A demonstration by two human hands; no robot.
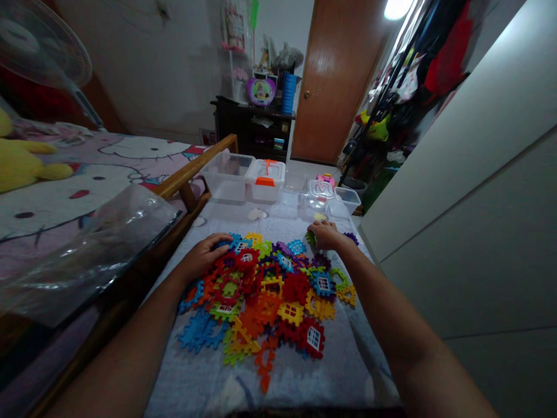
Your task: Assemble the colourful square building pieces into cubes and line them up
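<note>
Your left hand (204, 255) rests flat, gripping nothing, on the block pile (270, 290) mid-blanket (304, 371); your right hand (326, 233) pinches a green block (310, 237) near the far edge. Lift it clear slowly.

Only two forearms and two hands of the person show, entering from the bottom edge at about 7 o'clock and 5 o'clock. Both forearms are bare as far as the frame shows them; no sleeve, cuff or glove covers any part in view. The left hand (204, 255) is bare, with no ring, watch or band visible at the wrist. The right hand (327, 234) is likewise bare, its wrist unadorned. The lens stretches the forearms wide near the bottom edge and narrows them toward the hands.
</note>
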